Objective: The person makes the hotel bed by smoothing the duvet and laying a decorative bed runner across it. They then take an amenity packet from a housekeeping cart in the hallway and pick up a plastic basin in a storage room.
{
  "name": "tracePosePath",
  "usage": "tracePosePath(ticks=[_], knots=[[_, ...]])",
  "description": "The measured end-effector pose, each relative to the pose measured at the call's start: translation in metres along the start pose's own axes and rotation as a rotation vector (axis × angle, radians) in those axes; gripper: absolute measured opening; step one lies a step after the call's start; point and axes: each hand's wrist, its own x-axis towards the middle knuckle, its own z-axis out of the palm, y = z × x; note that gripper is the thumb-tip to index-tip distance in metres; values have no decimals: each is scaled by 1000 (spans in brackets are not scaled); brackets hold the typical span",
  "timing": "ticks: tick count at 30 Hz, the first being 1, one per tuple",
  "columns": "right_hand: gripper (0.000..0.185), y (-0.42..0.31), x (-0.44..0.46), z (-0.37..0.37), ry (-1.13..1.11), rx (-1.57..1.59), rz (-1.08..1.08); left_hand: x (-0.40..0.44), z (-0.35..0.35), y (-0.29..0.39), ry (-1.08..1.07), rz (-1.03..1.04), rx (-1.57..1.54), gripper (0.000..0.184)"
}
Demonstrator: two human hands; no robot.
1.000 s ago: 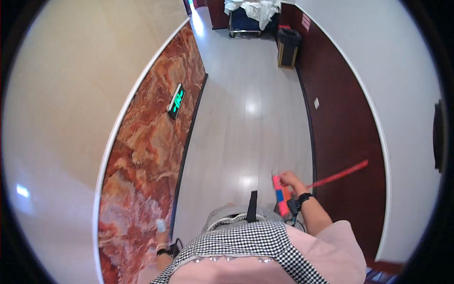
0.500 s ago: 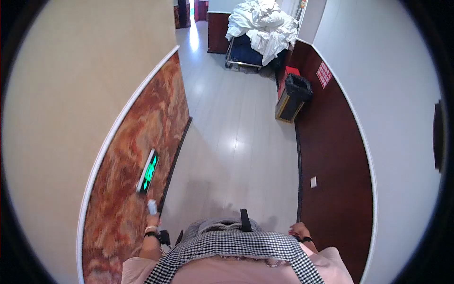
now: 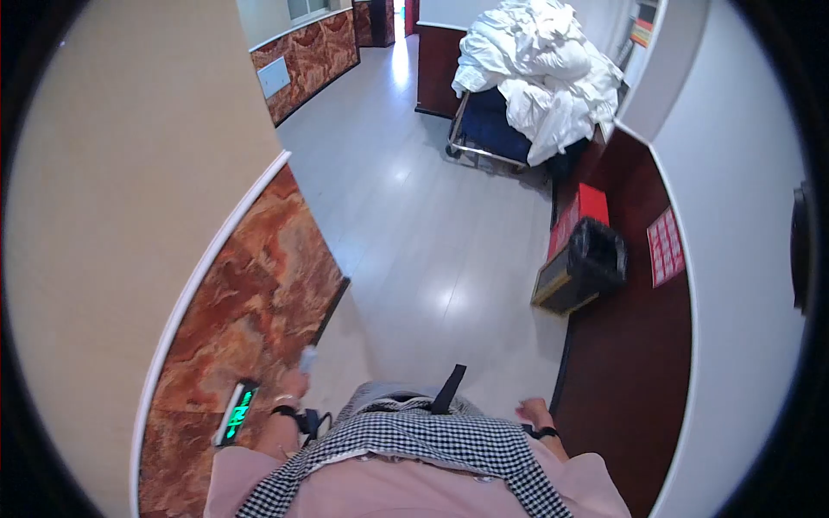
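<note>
My left hand [image 3: 295,382] is at the lower left beside the marbled wall panel, closed around a small white object [image 3: 308,357] that sticks up past the fingers and is too blurred to identify. My right hand [image 3: 533,411] hangs low, to the right of the checked apron [image 3: 432,438]. Its fingers are curled in, and what they hold, if anything, is hidden. Dark bands circle both wrists. A black strap [image 3: 448,390] stands up from the apron's front.
Ahead, a cart [image 3: 492,129] carries a heap of white cloth [image 3: 553,65]. A black-lined bin [image 3: 587,268] and a red box [image 3: 580,216] stand along the right wall. A green lit sign [image 3: 237,414] is on the left panel, whose corner [image 3: 345,281] juts toward the floor.
The cart and bin appear nearer, and a passage has opened at left. My right hand has come down; the pink, blue and orange object and red strip seen with it first no longer show.
</note>
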Motion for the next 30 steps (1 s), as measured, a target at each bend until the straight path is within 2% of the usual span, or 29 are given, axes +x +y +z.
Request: tracePosePath(ticks=[1, 2, 3, 4, 5, 7, 8, 10, 11, 12, 13, 14, 15, 16, 17, 18, 20, 22, 24, 25, 26, 27, 28, 30], knots=[[15, -69, 43, -1, -104, -519, -227, -17, -39, 35, 38, -259, -186, 22], [17, -154, 55, 16, -21, -311, -145, -19, -52, 52, 168, -361, -482, 19], [20, -231, 64, 36, 55, -98, -67, 18, -19, 21, 178, -523, -604, 18], [20, -280, 101, 42, 62, -175, -132, 56, 22, -14, 81, -633, -940, 19], [20, -324, 137, 50, 68, -249, -194, 80, 63, -28, 198, -630, -969, 22], [22, -397, 195, 64, 41, -461, -326, 135, 80, -3, 368, -624, -782, 29], [24, -426, 235, 67, 14, -601, -413, 168, 73, 22, 429, -612, -583, 32], [28, -468, 303, 67, -147, -753, -390, 237, 71, 81, 525, -584, -208, 38], [29, -497, 319, 72, -137, -589, -277, 293, 52, 111, 374, -560, -774, 27], [31, -517, 319, 70, -136, -429, -141, 350, 36, 138, 228, -653, -1287, 24], [30, -543, 332, 46, -207, -301, 3, 361, -54, 218, -90, -599, -1649, 19], [29, -553, 352, 11, -276, -155, 165, 452, 5, 177, 156, -503, -1034, 24], [28, -597, 402, 13, -357, 1, 321, 518, -110, 276, -27, -361, -785, 26], [28, -622, 417, 18, -148, -86, 112, 537, -181, 339, 64, -206, -470, 30], [29, -660, 432, 14, -128, 56, 46, 617, -154, 328, 89, -186, -460, 32], [31, -700, 438, 26, 71, 119, -5, 652, -183, 361, 77, -138, -420, 32], [34, -747, 490, 29, 187, 168, 5, 725, -221, 423, 76, -103, -396, 34], [24, -797, 553, 33, 182, -204, 244, 819, -215, 453, 88, -134, -435, 35], [25, -865, 621, 17, 68, -679, 35, 883, -206, 476, 67, -205, -350, 37], [26, -919, 675, 16, 13, -910, -127, 888, -219, 504, 176, -257, -344, 37], [26, -968, 725, 32, -49, -1127, -295, 904, -222, 514, 187, -278, -352, 34], [27, -1007, 765, 67, -120, -1329, -460, 916, -226, 521, 320, -320, -412, 30], [28, -1042, 792, 100, -189, -1535, -620, 921, -273, 544, -63, -592, -637, 26], [24, -1166, 861, 162, -9, -329, 72, 949, -297, 532, 91, -657, -936, 21]])
